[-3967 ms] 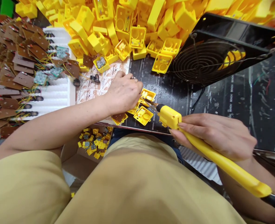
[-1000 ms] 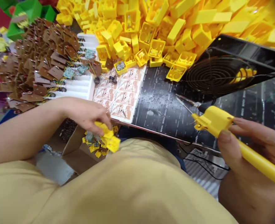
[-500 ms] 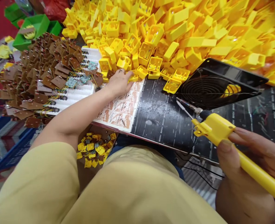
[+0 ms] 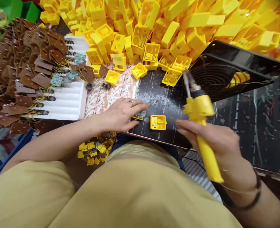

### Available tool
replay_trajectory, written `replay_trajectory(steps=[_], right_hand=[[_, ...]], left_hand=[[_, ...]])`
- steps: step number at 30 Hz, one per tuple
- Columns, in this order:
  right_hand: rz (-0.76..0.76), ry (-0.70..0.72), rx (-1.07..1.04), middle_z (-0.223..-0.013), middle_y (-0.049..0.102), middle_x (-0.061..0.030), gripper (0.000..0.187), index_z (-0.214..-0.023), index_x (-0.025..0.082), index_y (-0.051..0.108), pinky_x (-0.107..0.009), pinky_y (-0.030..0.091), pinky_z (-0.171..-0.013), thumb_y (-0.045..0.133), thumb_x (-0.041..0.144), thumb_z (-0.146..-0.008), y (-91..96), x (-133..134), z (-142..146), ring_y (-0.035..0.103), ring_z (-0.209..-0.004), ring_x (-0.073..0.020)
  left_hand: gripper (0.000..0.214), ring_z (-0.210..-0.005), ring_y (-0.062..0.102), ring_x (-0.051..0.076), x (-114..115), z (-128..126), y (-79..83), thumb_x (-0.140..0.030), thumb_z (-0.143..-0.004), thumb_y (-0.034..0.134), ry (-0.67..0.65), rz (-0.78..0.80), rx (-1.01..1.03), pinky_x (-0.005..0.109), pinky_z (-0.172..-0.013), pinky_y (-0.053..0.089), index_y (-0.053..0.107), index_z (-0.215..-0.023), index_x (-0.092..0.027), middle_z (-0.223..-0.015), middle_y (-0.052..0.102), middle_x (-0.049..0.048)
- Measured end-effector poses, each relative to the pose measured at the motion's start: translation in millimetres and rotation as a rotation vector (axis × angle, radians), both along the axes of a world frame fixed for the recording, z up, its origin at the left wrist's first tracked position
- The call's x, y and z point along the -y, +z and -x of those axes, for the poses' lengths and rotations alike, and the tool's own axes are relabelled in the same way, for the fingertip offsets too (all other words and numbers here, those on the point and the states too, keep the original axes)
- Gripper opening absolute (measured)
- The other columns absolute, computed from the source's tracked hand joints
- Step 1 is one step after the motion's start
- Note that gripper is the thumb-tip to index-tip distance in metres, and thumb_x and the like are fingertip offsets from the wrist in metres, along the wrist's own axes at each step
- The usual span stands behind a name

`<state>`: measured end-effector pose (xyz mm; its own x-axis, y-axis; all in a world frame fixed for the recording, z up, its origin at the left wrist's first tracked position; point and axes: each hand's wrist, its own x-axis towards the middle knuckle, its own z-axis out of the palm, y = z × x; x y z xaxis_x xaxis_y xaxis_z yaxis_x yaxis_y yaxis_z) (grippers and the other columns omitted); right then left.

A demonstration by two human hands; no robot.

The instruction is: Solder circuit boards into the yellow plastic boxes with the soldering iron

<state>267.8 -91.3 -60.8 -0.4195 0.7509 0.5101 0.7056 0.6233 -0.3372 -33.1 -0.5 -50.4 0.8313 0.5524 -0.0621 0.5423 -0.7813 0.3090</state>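
My left hand [image 4: 121, 114] lies on the near edge of the black mat [image 4: 154, 95], fingers curled over a small green circuit board [image 4: 140, 114]. Just right of it sits an open yellow plastic housing [image 4: 158, 122]. My right hand [image 4: 213, 139] is closed round the handle of a yellow soldering iron [image 4: 199, 114], whose metal tip [image 4: 186, 79] points up and away, over the mat in front of the fan.
A huge heap of yellow housings [image 4: 168, 25] fills the back. Brown circuit boards with wires [image 4: 23, 63] pile at the left over a white tray [image 4: 64, 101]. A black fan [image 4: 222, 76] stands right. A box of small yellow parts [image 4: 94, 148] sits below the table edge.
My left hand came back from the yellow heap to the near mat edge, with a green board under it and a housing beside it. The soldering iron swung upright and leftward.
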Motion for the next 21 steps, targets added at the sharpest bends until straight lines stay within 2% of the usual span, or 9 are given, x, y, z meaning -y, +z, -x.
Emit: replay_trajectory(steps=[2, 4, 6, 8, 11, 15, 18, 21], right_hand=[[0.0, 0.118, 0.003, -0.095, 0.077, -0.0025, 0.022, -0.118, 0.023, 0.063, -0.03, 0.061, -0.083, 0.07, 0.034, -0.1, -8.6, -12, 12, 0.076, -0.089, -0.0193], [0.008, 0.174, -0.003, -0.104, 0.076, -0.0071, 0.03, -0.121, 0.021, 0.06, -0.039, 0.062, -0.094, 0.07, 0.04, -0.1, -19.7, -20, 21, 0.075, -0.105, -0.0246], [0.0, 0.158, -0.001, -0.106, 0.076, -0.0085, 0.032, -0.125, 0.02, 0.058, -0.04, 0.063, -0.091, 0.07, 0.034, -0.099, -28.8, -23, 27, 0.075, -0.103, -0.0248], [-0.047, 0.081, 0.011, -0.105, 0.075, -0.009, 0.033, -0.126, 0.019, 0.057, -0.037, 0.062, -0.084, 0.072, 0.028, -0.098, -33.7, -21, 29, 0.075, -0.096, -0.0239], [-0.113, -0.032, 0.051, -0.107, 0.076, -0.0113, 0.039, -0.127, 0.017, 0.057, -0.035, 0.059, -0.075, 0.076, 0.033, -0.096, -35.0, -16, 29, 0.074, -0.087, -0.0243], [-0.171, -0.075, 0.073, -0.102, 0.076, -0.0073, 0.039, -0.127, 0.02, 0.058, -0.033, 0.056, -0.069, 0.077, 0.035, -0.096, -34.5, -11, 30, 0.072, -0.078, -0.0208], [-0.164, -0.087, 0.077, -0.096, 0.075, -0.005, 0.039, -0.126, 0.021, 0.058, -0.033, 0.056, -0.07, 0.077, 0.033, -0.095, -34.5, -9, 29, 0.072, -0.08, -0.0216], [-0.136, -0.073, 0.079, -0.093, 0.073, -0.0046, 0.037, -0.126, 0.021, 0.057, -0.036, 0.057, -0.078, 0.075, 0.034, -0.097, -32.6, -7, 28, 0.071, -0.082, -0.0223]], left_hand=[[0.051, -0.117, 0.071, 0.034, 2, -7, 1.5, -0.034, -0.099, 0.06, 0.11, -0.041, -0.056, 0.048, -0.1, 0.057, 0.061, -0.146, -0.014, -0.133, 0.071, 0.0177], [0.05, -0.108, 0.072, 0.033, 3, -17, 1.8, -0.044, -0.101, 0.057, 0.221, -0.075, -0.08, 0.044, -0.09, 0.058, 0.065, -0.144, -0.019, -0.13, 0.07, 0.0164], [0.052, -0.103, 0.073, 0.03, 2, -27, 1.3, -0.05, -0.102, 0.055, 0.276, -0.078, -0.081, 0.04, -0.081, 0.057, 0.066, -0.143, -0.022, -0.132, 0.068, 0.0156], [0.049, -0.098, 0.072, 0.028, 2, -33, -0.6, -0.049, -0.101, 0.054, 0.268, -0.066, -0.048, 0.038, -0.078, 0.056, 0.07, -0.138, -0.022, -0.13, 0.069, 0.0143], [0.039, -0.096, 0.071, 0.026, 2, -33, -6.4, -0.043, -0.098, 0.056, 0.267, -0.045, 0.097, 0.04, -0.087, 0.055, 0.079, -0.119, -0.021, -0.12, 0.072, 0.0117], [0.034, -0.092, 0.07, 0.021, 2, -25, -12.5, -0.041, -0.094, 0.057, 0.346, 0.105, 0.354, 0.037, -0.089, 0.055, 0.082, -0.104, -0.02, -0.108, 0.076, 0.0082], [0.032, -0.093, 0.071, 0.018, -2, -11, -5.1, -0.041, -0.091, 0.062, 0.423, 0.25, 0.509, 0.034, -0.087, 0.056, 0.082, -0.101, -0.02, -0.105, 0.078, 0.0061], [0.027, -0.093, 0.072, 0.018, -9, 12, 13.7, -0.044, -0.089, 0.069, 0.487, 0.339, 0.63, 0.034, -0.085, 0.058, 0.083, -0.096, -0.022, -0.099, 0.08, 0.0038]])
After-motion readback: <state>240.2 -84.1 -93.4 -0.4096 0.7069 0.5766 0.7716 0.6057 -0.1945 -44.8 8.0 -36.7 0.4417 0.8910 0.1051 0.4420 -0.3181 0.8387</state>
